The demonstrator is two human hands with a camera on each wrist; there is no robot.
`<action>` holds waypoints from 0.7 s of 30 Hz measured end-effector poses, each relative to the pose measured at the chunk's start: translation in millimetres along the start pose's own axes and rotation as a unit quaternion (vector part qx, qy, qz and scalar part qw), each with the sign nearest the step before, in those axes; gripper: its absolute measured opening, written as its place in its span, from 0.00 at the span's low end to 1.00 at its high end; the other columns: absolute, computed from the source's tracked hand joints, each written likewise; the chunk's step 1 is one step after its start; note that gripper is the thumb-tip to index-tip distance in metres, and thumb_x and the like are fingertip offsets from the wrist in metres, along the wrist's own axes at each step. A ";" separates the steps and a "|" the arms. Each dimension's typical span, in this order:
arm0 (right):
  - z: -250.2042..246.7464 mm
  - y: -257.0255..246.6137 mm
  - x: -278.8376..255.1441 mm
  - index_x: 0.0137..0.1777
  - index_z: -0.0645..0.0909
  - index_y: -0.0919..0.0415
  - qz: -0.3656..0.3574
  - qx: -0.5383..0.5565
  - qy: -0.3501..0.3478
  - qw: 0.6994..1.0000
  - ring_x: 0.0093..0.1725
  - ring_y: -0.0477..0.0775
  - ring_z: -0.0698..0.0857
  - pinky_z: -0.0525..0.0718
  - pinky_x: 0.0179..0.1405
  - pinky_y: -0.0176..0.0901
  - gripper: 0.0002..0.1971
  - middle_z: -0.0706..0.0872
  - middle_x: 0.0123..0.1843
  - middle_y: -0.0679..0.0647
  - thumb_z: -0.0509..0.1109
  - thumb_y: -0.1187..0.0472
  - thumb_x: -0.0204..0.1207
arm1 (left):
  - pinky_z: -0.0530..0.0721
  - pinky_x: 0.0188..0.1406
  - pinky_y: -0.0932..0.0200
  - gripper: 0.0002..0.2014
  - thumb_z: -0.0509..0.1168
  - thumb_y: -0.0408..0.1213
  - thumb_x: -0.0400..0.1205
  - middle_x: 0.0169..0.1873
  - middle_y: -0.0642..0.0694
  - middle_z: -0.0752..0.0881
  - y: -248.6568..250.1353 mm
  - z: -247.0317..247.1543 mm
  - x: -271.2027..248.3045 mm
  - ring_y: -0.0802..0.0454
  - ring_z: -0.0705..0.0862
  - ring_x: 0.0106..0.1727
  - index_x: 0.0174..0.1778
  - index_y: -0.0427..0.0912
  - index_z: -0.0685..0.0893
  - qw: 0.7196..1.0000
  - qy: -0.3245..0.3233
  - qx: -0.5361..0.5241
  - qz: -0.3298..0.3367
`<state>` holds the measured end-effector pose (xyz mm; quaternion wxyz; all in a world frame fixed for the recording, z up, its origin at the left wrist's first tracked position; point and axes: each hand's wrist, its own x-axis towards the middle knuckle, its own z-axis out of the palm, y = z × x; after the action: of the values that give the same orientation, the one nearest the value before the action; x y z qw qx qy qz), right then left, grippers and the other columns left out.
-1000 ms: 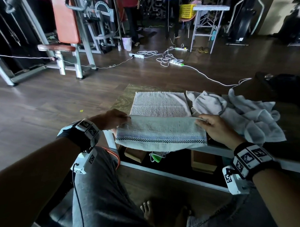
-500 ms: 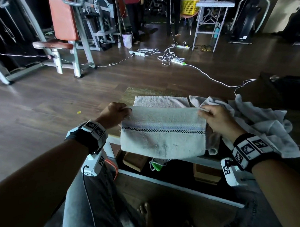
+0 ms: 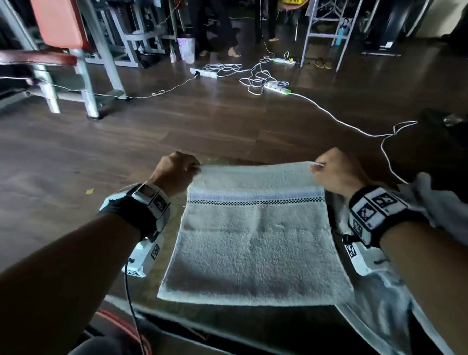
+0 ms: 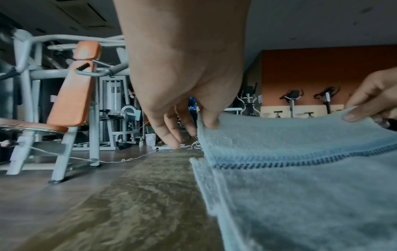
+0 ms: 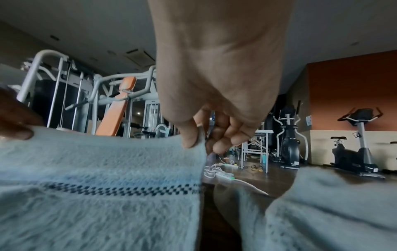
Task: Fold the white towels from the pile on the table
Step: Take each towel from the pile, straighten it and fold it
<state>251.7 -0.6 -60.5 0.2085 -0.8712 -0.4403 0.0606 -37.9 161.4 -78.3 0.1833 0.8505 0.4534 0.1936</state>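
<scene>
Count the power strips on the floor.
2. One white power strip lies just left of the tangled cord, toward the gym machines. The second, a green-ended power strip, lies right of the tangle. A third green-tipped object lies farther back by the metal table and may be another.

A dim gym: dark wooden plank floor (image 3: 229,118) strewn with white cables and power strips (image 3: 277,88), grey-framed weight machine with orange pads (image 3: 55,14), black exercise bikes (image 5: 354,144) against an orange wall (image 5: 352,95).
</scene>
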 end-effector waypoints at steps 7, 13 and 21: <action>49.2 3.7 17.4 0.46 0.86 0.70 -0.008 -0.090 -0.063 0.994 0.51 0.63 0.86 0.75 0.39 0.40 0.07 0.88 0.46 0.63 0.70 0.66 0.79 | 0.75 0.45 0.62 0.10 0.74 0.37 0.76 0.51 0.38 0.88 -15.8 53.8 18.4 0.41 0.86 0.51 0.50 0.37 0.90 1.000 -0.008 0.009 -0.012; 52.0 7.8 14.2 0.31 0.78 0.66 -0.018 -0.030 -0.088 0.995 0.31 0.55 0.77 0.66 0.23 0.38 0.12 0.78 0.31 0.60 0.72 0.70 0.76 | 0.78 0.22 0.68 0.05 0.74 0.29 0.75 0.32 0.45 0.85 -6.3 47.1 17.5 0.52 0.81 0.26 0.45 0.32 0.89 0.999 -0.036 -0.014 -0.013; 13.0 -4.1 -38.1 0.34 0.82 0.71 -0.103 0.138 -0.049 0.984 0.26 0.47 0.75 0.67 0.21 0.29 0.08 0.82 0.30 0.58 0.74 0.70 0.73 | 0.72 0.25 0.69 0.05 0.73 0.36 0.74 0.30 0.50 0.84 12.0 8.0 -33.9 0.57 0.82 0.31 0.36 0.39 0.89 0.996 -0.080 0.028 0.006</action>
<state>221.9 -24.6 -73.6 0.3098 -0.7799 -0.5252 0.1413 -43.0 125.6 -84.8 0.1936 0.8709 0.4372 0.1136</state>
